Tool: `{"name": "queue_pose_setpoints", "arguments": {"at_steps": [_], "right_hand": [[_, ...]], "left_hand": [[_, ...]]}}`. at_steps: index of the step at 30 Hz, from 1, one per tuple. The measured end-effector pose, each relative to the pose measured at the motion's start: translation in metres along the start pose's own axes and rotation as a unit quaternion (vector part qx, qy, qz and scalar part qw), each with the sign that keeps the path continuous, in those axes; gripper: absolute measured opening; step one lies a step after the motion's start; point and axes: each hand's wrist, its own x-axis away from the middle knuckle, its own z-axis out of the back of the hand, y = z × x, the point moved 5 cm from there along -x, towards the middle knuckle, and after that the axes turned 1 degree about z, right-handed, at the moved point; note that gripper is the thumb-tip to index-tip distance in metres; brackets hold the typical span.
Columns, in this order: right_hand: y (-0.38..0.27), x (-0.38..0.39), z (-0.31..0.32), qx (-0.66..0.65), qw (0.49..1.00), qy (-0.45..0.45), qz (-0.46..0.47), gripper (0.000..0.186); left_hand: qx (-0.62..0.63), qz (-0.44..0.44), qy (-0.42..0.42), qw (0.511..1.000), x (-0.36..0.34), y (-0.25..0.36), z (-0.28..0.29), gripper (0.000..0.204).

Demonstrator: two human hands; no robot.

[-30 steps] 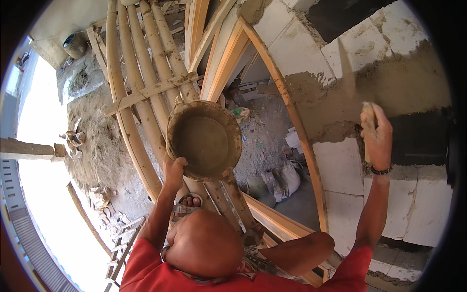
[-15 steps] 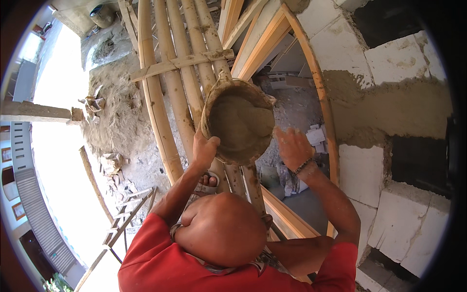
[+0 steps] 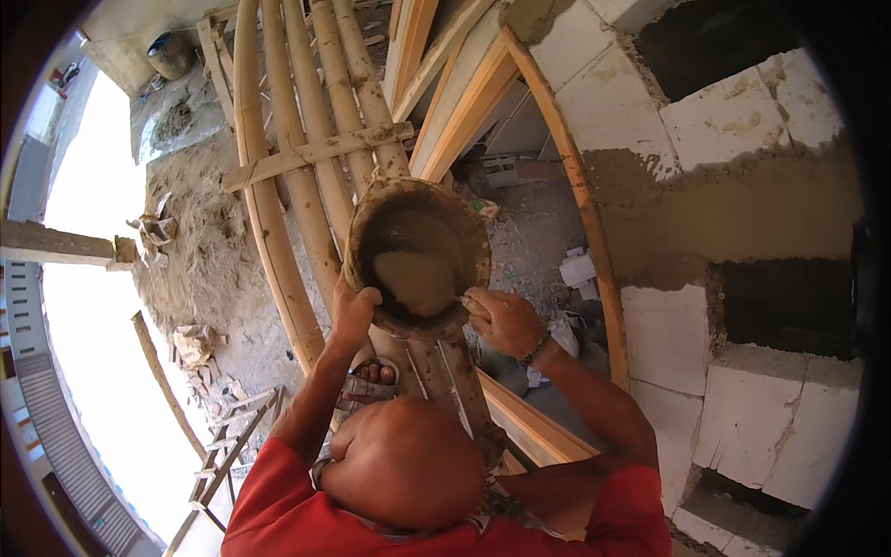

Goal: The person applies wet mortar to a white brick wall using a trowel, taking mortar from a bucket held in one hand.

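Observation:
My left hand grips the near left rim of a mud-caked bucket of wet grey mortar, held over bamboo poles. At the bucket's right rim, my right hand is closed on the handle of a trowel; its mortar-covered blade reaches into the bucket, its outline hard to make out. Below the bucket, a sandalled foot rests on the poles.
White block wall with dark openings and smeared mortar lies right. A curved timber frame borders a drop to rubble. Left are a sand heap and a wooden ladder. A head and red-sleeved shoulders fill the lower middle.
My right hand has come left and down from the block wall to the bucket with the trowel. The bucket, still in my left hand, has shifted slightly; the trowel now reaches into it.

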Motion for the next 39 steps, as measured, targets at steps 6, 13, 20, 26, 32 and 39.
{"name": "queue_pose_setpoints", "arguments": {"at_steps": [6,13,20,26,32,39], "right_hand": [[-0.056,-0.012,0.103,0.005,0.999,0.029,0.013,0.042],[-0.113,-0.02,0.205,-0.06,0.997,-0.002,0.04,0.042],[0.022,-0.006,0.275,-0.002,0.969,0.122,-0.214,0.034],[-0.048,0.014,0.333,0.125,0.925,0.313,-0.174,0.048],[-0.019,0.005,0.174,0.076,0.995,0.057,-0.011,0.044],[-0.001,-0.033,0.03,0.317,0.947,0.033,0.033,0.023]], "left_hand": [[-0.013,0.013,-0.019,1.0,-0.005,-0.005,0.005,0.053],[0.005,0.008,-0.016,1.0,-0.003,0.0,0.01,0.055],[-0.013,0.006,-0.025,1.0,-0.005,0.008,-0.008,0.06],[-0.035,0.005,-0.004,0.999,-0.002,0.004,0.005,0.055],[-0.036,-0.02,-0.003,0.999,-0.002,0.008,-0.01,0.047],[-0.069,-0.035,0.018,0.997,0.006,0.008,-0.012,0.053]]}}
